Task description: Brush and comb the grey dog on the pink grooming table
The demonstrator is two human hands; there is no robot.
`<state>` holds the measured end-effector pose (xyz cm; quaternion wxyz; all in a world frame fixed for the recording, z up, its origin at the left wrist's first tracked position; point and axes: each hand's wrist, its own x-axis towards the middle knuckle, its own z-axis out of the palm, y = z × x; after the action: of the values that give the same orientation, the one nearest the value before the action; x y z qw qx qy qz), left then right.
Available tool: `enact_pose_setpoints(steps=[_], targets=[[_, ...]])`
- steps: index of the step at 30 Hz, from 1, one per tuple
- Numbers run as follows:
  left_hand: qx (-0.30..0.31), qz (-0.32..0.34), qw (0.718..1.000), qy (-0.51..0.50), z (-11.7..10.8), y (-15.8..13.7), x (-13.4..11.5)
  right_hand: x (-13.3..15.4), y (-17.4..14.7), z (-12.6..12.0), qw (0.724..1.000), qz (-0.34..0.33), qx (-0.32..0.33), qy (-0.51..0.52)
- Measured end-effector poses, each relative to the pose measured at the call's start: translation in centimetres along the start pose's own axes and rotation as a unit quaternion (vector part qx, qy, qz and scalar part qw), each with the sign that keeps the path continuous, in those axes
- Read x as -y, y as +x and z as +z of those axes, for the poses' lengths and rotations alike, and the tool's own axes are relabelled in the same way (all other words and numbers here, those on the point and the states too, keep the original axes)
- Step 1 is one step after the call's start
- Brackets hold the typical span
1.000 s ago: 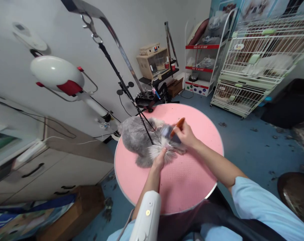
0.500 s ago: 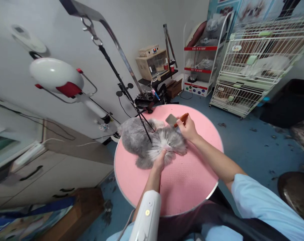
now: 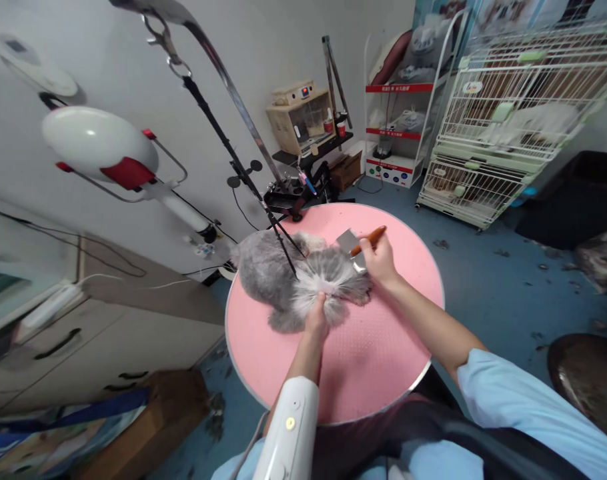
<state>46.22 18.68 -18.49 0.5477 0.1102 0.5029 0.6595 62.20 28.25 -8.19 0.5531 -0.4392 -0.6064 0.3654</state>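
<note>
A grey, fluffy dog [image 3: 266,267] lies on the round pink grooming table [image 3: 368,373]. My left hand [image 3: 316,316] grips its fur from the near side, thumb on top where the long hair parts around pale skin. The other fingers are hidden beneath the coat. My right hand [image 3: 381,260] is closed around the wooden handle of a slicker brush [image 3: 373,237]. The brush's flat metal head is at the far right side of the fur. Black straps [image 3: 263,207] run down from a metal arm to the dog.
A white device with a yellow button [image 3: 289,427] lies along my left forearm. A white and red dryer [image 3: 101,145] hangs at left. Behind are a shelf rack [image 3: 401,133], wire cages [image 3: 513,133] and a wooden cabinet [image 3: 303,123]. A round stool [image 3: 586,383] stands at right.
My right hand has turned the brush slightly, so its handle points more to the right. The parted fur is more spread out around my left thumb. The view has shifted slightly.
</note>
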Motion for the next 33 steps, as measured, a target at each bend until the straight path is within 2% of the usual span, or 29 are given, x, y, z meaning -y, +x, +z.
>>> enact_pose_setpoints(steps=[1, 4, 5, 8, 9, 12, 13, 16, 17, 18, 19, 21, 22, 23, 24, 26, 27, 28, 29, 30, 31, 33], targets=[[-0.017, 0.004, 1.0, -0.015, 0.2, -0.1, 0.0, -0.1, -0.2, -0.1, 1.0, -0.007, -0.004, 0.005], [-0.028, -0.004, 0.999, -0.037, 0.9, -0.8, -0.4, -0.3, -0.7, -0.5, 0.99, -0.018, 0.136, 0.016], [-0.042, -0.001, 0.999, -0.032, 1.2, -1.1, -0.6, -0.4, -0.8, -0.6, 0.99, -0.01, 0.136, 0.02], [-0.14, 0.039, 0.989, -0.002, 1.7, -1.7, -1.2, -0.7, -0.9, -0.7, 0.999, 0.005, -0.022, 0.048], [-0.163, 0.048, 0.985, 0.008, 1.8, -1.9, -1.4, -0.9, -1.0, -0.8, 0.998, 0.001, -0.027, 0.06], [-0.171, 0.057, 0.982, 0.057, 1.7, -1.9, -1.7, -1.6, -1.2, -1.1, 0.993, 0.018, 0.085, 0.083], [-0.175, 0.064, 0.979, 0.084, 1.6, -1.9, -1.8, -1.8, -1.2, -1.4, 0.993, 0.035, 0.074, 0.088], [-0.19, 0.133, 0.953, 0.196, 0.8, -2.1, -2.7, -2.6, -1.1, -3.3, 0.988, 0.063, -0.089, 0.113], [-0.191, 0.18, 0.935, 0.237, 0.5, -2.3, -3.2, -2.8, -1.5, -4.1, 0.984, 0.067, -0.107, 0.128], [-0.192, 0.245, 0.909, 0.276, 0.4, -2.6, -3.9, -2.9, -2.2, -4.9, 0.983, 0.074, -0.087, 0.146], [-0.193, 0.328, 0.871, 0.311, 0.3, -2.9, -4.7, -2.9, -3.2, -5.7, 0.981, 0.089, -0.032, 0.169], [-0.172, 0.501, 0.758, 0.38, 0.8, -3.5, -6.6, -2.8, -6.6, -6.7, 0.959, 0.133, 0.123, 0.219], [-0.135, 0.562, 0.698, 0.423, 1.4, -3.7, -7.7, -2.6, -8.6, -6.9, 0.938, 0.157, 0.2, 0.236], [-0.055, 0.58, 0.65, 0.489, 2.1, -3.7, -8.8, -2.4, -10.8, -6.9, 0.923, 0.176, 0.245, 0.238], [0.031, 0.562, 0.602, 0.566, 3.1, -3.5, -9.9, -2.1, -12.9, -6.7, 0.919, 0.194, 0.264, 0.218], [0.168, 0.466, 0.508, 0.705, 5.2, -2.6, -12.0, -1.4, -16.1, -5.8, 0.917, 0.211, 0.307, 0.143], [0.208, 0.408, 0.472, 0.753, 6.3, -1.9, -12.9, -0.9, -17.0, -5.0, 0.911, 0.204, 0.344, 0.102], [0.232, 0.352, 0.448, 0.788, 7.4, -1.2, -13.7, -0.3, -17.4, -4.2, 0.9, 0.185, 0.389, 0.066], [0.246, 0.305, 0.439, 0.809, 8.3, -0.5, -14.4, 0.2, -17.2, -3.2, 0.889, 0.155, 0.429, 0.039], [0.247, 0.268, 0.442, 0.819, 9.2, 0.1, -15.0, 0.7, -16.6, -2.1, 0.883, 0.122, 0.452, 0.017], [0.26, 0.242, 0.447, 0.821, 9.9, 0.6, -15.5, 1.1, -15.8, -1.0, 0.887, 0.091, 0.453, -0.007], [0.288, 0.195, 0.458, 0.818, 10.8, 1.1, -16.2, 1.7, -14.2, 1.2, 0.915, 0.056, 0.394, -0.066]])
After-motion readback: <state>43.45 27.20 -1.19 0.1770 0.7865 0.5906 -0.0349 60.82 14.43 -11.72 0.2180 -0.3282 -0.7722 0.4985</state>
